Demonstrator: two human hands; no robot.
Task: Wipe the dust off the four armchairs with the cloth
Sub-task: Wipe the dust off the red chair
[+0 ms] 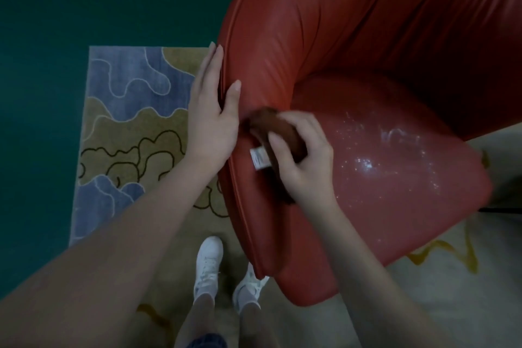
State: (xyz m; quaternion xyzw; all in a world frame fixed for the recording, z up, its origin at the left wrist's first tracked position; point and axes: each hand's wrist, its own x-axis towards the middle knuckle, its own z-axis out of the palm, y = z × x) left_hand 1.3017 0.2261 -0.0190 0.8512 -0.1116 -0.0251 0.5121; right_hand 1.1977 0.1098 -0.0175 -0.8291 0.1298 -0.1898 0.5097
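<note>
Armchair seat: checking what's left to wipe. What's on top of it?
White dust speckles the seat; the right hand holds a brown cloth at its edge. Whatever lies under cloth and hand is hidden.

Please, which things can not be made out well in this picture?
Cloth: head view, blurred, mostly covered by the right hand; label print too small to read.
Armchair: head view, back cut off by the top and right edges.
Right shoe: head view, partly behind the armchair.

Red leather armchair [353,51], seat dusted white; bunched brown cloth [278,135] on its arm
</note>
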